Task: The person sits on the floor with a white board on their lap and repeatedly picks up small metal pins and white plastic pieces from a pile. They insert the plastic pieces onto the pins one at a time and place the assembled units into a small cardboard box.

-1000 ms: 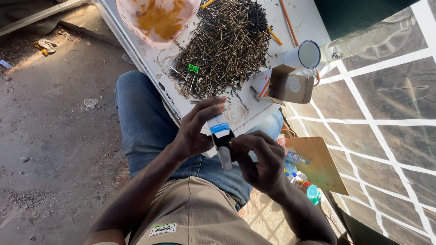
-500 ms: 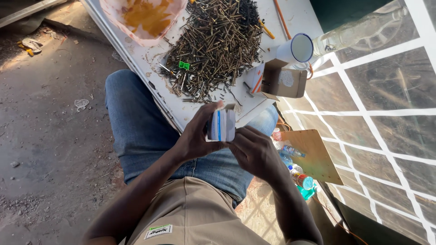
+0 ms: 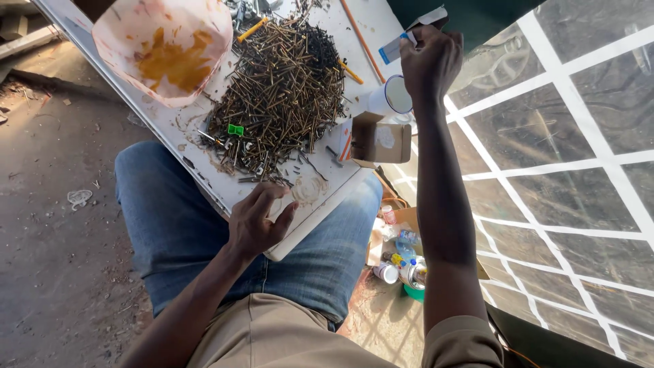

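Observation:
My right hand (image 3: pixel 430 63) is raised far out over the white board (image 3: pixel 204 146) and grips a small blue and white box (image 3: pixel 398 46). My left hand (image 3: pixel 257 221) rests on the near edge of the board, fingers curled over it, holding nothing I can see. A large heap of dark and brassy screws (image 3: pixel 283 92) lies in the middle of the board. An open cardboard box (image 3: pixel 379 140) stands at the board's right edge, next to a white cup (image 3: pixel 390 99).
A pink-stained plastic tub with orange residue (image 3: pixel 163 48) sits at the board's far left. A small green piece (image 3: pixel 236 129) lies on the heap. Bottles and cans (image 3: pixel 402 262) stand on the ground by my right leg. White mesh (image 3: pixel 565 157) is at right.
Both hands held the small blue and white box over my lap before. Now the right hand has carried it up and away over the board, and the left has dropped to the board's edge.

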